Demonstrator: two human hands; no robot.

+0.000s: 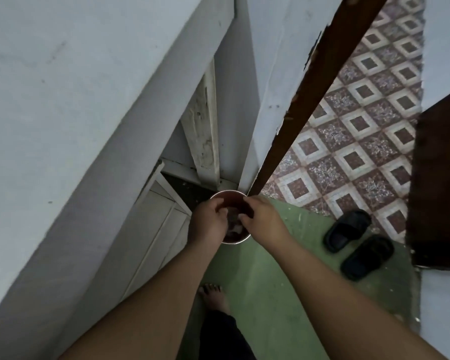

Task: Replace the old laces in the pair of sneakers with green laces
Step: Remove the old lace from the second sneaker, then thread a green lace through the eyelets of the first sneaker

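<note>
Bare-skinned, both hands meet over a small round container (231,203) on the floor at a doorway corner. The left hand (209,221) curls its fingers down toward the rim and the right hand (261,216) reaches in from the other side with fingertips bent inward; something pale and crumpled (233,224) lies between them inside the container. I cannot tell whether either hand actually grips it or only touches it, because the fingers hide the contact.

Outward from there, a bare foot (213,294) stands on a green floor (270,281), 2 black slides (359,242) lie side by side to the right, and patterned tiles (361,120) run past a dark brown door edge (315,92). Pale walls (63,100) close in on the left.

Neither the sneakers nor any green laces appear anywhere, so where they are cannot be said, and nothing can be told of which way they point or how their long axis runs. If the pale bundle is a discarded lace, that is only a guess; it is bunched with no clear direction.

Risks, as I judge them: the container sits right beside the door edge, so a swing of the door or a nudge of the foot could tip it. Loose ends trailing over the rim could also snag on withdrawing fingers.
</note>
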